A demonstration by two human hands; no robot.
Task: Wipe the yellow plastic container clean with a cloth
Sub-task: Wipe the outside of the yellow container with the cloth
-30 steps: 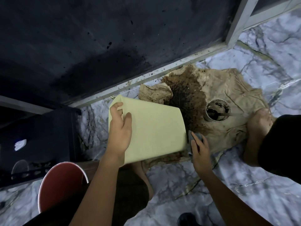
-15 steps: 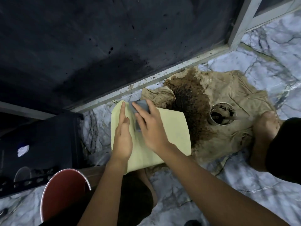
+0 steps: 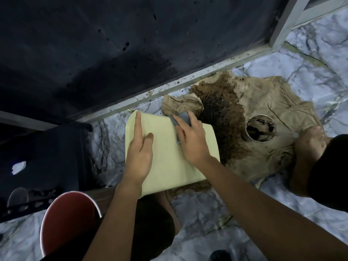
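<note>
Low over the marble floor (image 3: 216, 213), near the person's knees, the yellow plastic container (image 3: 169, 157) lay on its side with one broad pale wall facing up. Its long axis ran from the near edge by the lap away toward the metal door frame (image 3: 169, 87), tilting slightly to the left at the far end. The left hand (image 3: 139, 155) lay flat on the left half of that wall, fingers extended and slightly apart, the index finger reaching almost to the far rim; it pressed rather than gripped, steadying the container. The right hand (image 3: 192, 140) sat just beside it on the far right part of the wall, fingers curled down over a small grey cloth (image 3: 180, 119) and pinning it against the plastic close to the far edge. The cloth was therefore at the far end of the long axis, with most of the unwiped-looking wall lying toward the person, so a stroke would probably pull back along that axis. The right hand was the nearer to the cloth and the working one. Beyond the container lay a stained brown rag (image 3: 244, 140) spread on the floor, carrying a small round tin (image 3: 260, 129) of dark liquid. A red bucket (image 3: 66, 223) stood at lower left.
</note>
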